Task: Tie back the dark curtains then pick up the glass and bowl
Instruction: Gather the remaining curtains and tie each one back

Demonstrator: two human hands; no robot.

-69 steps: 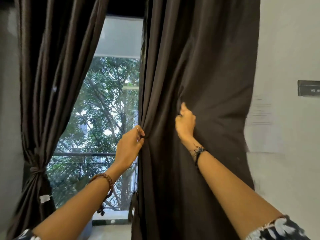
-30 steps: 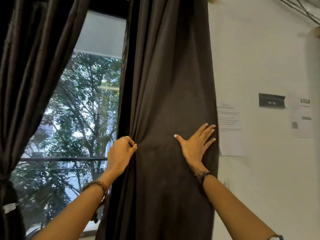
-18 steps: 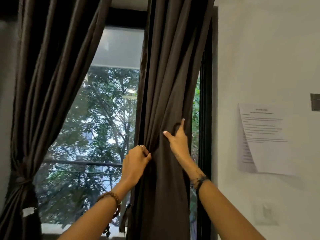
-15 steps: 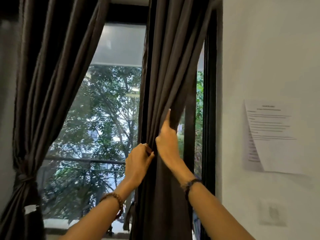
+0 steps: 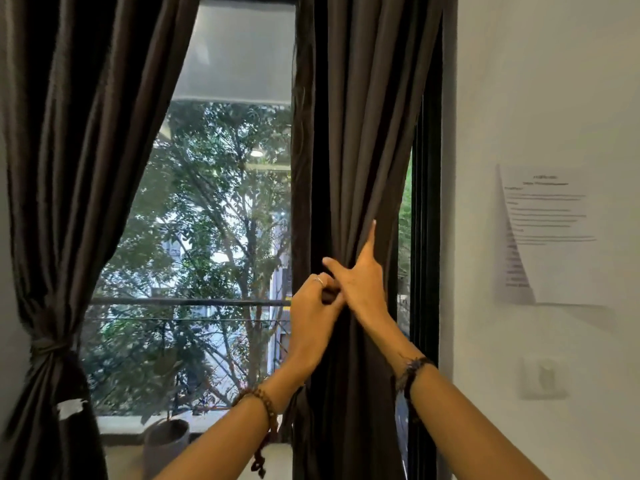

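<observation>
At the window's right side, gathering the right curtain [image 5: 349, 168] for tying: left hand [image 5: 313, 317] curled round its folds, right hand [image 5: 362, 278] pinching, forefinger straight.

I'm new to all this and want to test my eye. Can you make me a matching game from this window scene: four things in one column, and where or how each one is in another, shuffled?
Things:
1. left curtain
2. right curtain
3. paper
4. pot

States or places:
A. stuck on the white wall
B. gathered between both hands
C. already tied with a band
D. standing low by the window

Pairs: 1-C, 2-B, 3-A, 4-D

The left hand grips the right curtain's folds; the right hand wraps round them, forefinger pointing up.
</observation>
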